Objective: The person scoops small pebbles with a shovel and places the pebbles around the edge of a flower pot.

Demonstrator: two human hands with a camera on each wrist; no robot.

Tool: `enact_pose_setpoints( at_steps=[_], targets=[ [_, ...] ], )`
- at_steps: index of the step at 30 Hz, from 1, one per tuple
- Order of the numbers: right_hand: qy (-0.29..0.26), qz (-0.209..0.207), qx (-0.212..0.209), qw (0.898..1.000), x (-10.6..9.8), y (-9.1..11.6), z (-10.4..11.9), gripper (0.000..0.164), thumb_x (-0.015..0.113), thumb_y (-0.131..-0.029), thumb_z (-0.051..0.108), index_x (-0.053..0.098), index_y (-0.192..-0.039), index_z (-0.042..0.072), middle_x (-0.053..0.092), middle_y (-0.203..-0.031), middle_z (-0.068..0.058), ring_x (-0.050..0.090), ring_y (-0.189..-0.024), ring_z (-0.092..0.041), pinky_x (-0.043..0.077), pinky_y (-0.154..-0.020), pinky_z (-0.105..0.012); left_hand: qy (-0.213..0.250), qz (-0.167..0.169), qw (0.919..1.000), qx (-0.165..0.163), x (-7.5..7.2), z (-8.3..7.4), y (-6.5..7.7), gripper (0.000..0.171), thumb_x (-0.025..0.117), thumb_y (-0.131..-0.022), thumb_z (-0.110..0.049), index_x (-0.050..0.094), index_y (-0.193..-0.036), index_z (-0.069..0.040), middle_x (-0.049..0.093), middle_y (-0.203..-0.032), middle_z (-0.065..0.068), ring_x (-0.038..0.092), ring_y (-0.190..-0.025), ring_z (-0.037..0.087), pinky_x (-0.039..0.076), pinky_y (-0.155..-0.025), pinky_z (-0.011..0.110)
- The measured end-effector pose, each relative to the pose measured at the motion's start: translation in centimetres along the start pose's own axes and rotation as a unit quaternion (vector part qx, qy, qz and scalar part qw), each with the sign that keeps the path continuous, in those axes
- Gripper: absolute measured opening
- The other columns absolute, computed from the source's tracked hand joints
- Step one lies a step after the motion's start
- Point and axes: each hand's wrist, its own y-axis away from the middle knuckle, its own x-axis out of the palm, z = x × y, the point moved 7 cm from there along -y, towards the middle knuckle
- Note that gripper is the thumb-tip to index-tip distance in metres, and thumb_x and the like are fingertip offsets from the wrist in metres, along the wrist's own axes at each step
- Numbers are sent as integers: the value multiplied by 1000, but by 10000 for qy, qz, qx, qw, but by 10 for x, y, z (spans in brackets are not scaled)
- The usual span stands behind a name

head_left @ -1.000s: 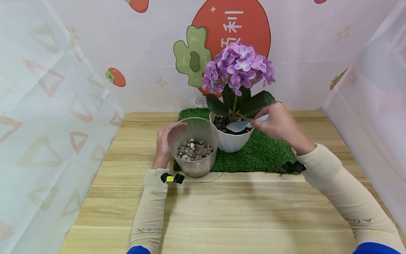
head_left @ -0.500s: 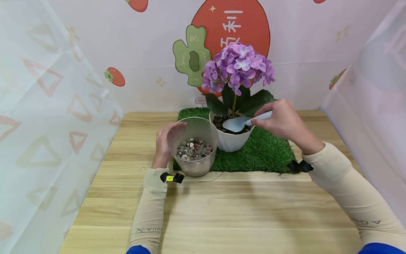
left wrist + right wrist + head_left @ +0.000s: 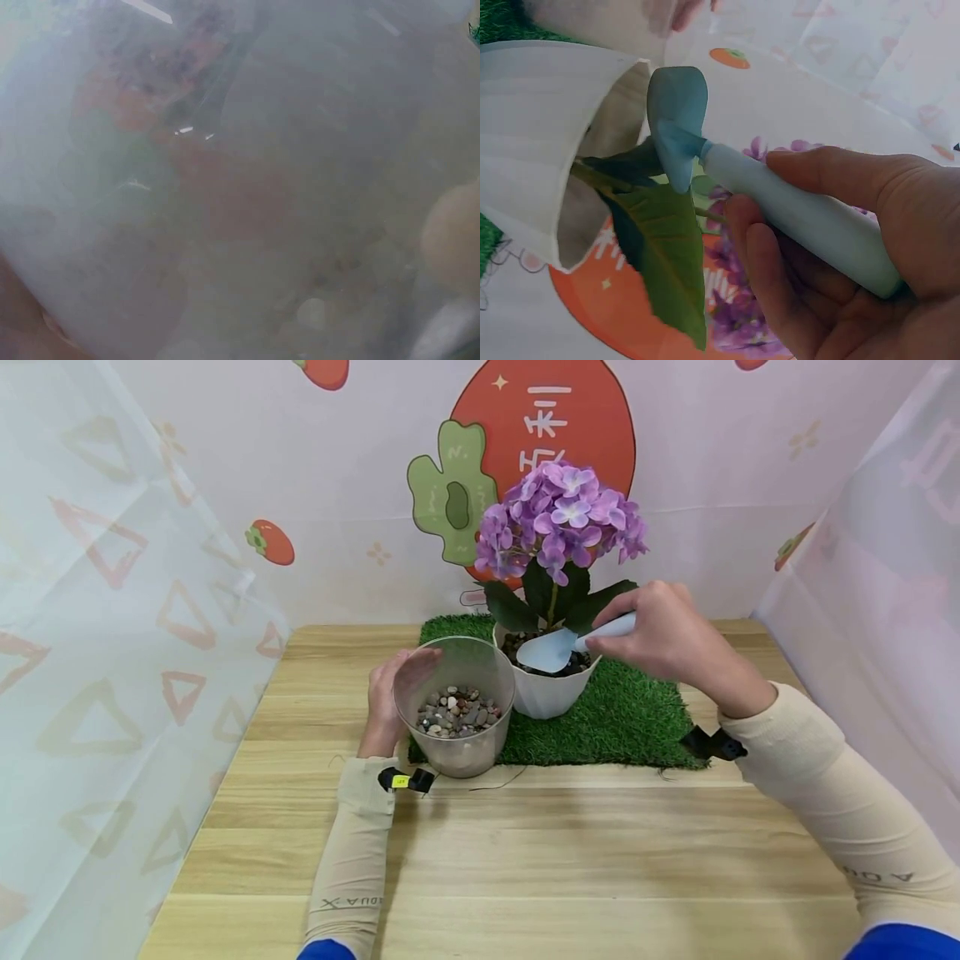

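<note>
My right hand (image 3: 663, 631) grips the handle of a small light-blue garden trowel (image 3: 547, 652), its blade tilted over the mouth of a white flowerpot (image 3: 547, 697). In the right wrist view, thumb and fingers curl round the trowel's handle (image 3: 802, 214), and the blade stands beside a green leaf (image 3: 667, 255). Purple hydrangea flowers (image 3: 562, 518) rise from the pot, with dark pebbly fill round the stem. My left hand (image 3: 386, 697) holds a clear plastic bucket (image 3: 468, 760) by its left side. Pebbles (image 3: 459, 714) cover the bucket's bottom. Its cloudy wall fills the left wrist view.
A green artificial turf mat (image 3: 630, 722) lies under the pot and partly under the bucket. The wooden table (image 3: 540, 860) reaches back to a printed cloth backdrop (image 3: 337, 552), with cloth sides at left and right. A thin dark strand lies before the bucket.
The trowel has come up and slightly left over the pot, showing more of its blade. My right wrist has shifted right. The left hand and bucket stay in place.
</note>
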Motion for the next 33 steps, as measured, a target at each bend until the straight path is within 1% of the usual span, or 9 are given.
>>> enact_pose_setpoints(
  at_steps=[5,8,11,16,19,22,25,29,33],
  targets=[
    [6,-30,-323,9995,-6,-1,15,17,85,-89,24,84,-100,10,78,-76,-5,45,-41,-10,36,-38,-23,56,-38,10000,48,2,-1,0,42,50,-112,-18,60,-127,20,77,-120,22,76,-115,30,55,-115,44],
    [25,-74,-558,9984,-10,-2,25,14,83,-90,23,84,-98,11,81,-84,-6,53,-47,-11,41,-41,-22,64,-47,10000,42,2,-1,1,42,50,-112,-18,59,-127,21,77,-120,22,75,-116,31,54,-115,44],
    [55,-109,-765,9970,-13,-3,36,13,83,-90,23,85,-97,12,81,-84,-5,58,-55,-12,44,-46,-22,62,-27,10000,8,2,-1,1,43,49,-112,-18,58,-128,22,77,-121,22,75,-116,31,54,-116,45],
    [259,-48,-1006,9946,-16,-6,56,11,83,-89,22,85,-95,12,75,-73,0,54,-57,-15,41,-46,-22,36,-31,10000,-22,2,-2,1,43,49,-112,-18,58,-129,21,77,-121,22,75,-116,30,54,-115,43],
    [350,69,-1103,9933,-14,-10,67,10,82,-90,21,85,-94,12,73,-70,0,53,-57,-15,40,-46,-22,30,-47,10000,-33,1,-2,1,42,49,-112,-17,59,-129,20,77,-121,21,75,-116,29,55,-114,43],
    [234,259,-1120,9931,-10,-16,76,9,82,-90,21,85,-93,13,74,-71,0,54,-57,-15,40,-45,-22,37,-36,10000,-18,1,-2,1,42,48,-112,-17,59,-128,20,77,-121,22,75,-116,30,55,-114,44],
    [141,431,-1105,9928,-6,-24,83,8,82,-88,20,85,-91,13,74,-72,-1,56,-59,-17,42,-47,-23,34,-15,10000,17,1,-2,1,43,48,-112,-17,57,-129,22,76,-122,24,75,-117,32,55,-115,45],
    [223,643,-960,9930,2,-34,86,10,83,-85,22,85,-89,13,76,-75,-1,58,-65,-19,47,-53,-26,-23,-4,10000,77,1,-2,1,45,48,-113,-17,55,-130,24,75,-123,25,74,-118,33,54,-115,45],
    [290,989,-826,9912,13,-42,86,11,85,-84,24,85,-89,13,78,-78,-2,58,-66,-20,49,-53,-26,-39,31,9999,132,2,-3,1,44,47,-113,-16,54,-129,24,76,-122,24,75,-117,32,55,-115,44]
  ],
)
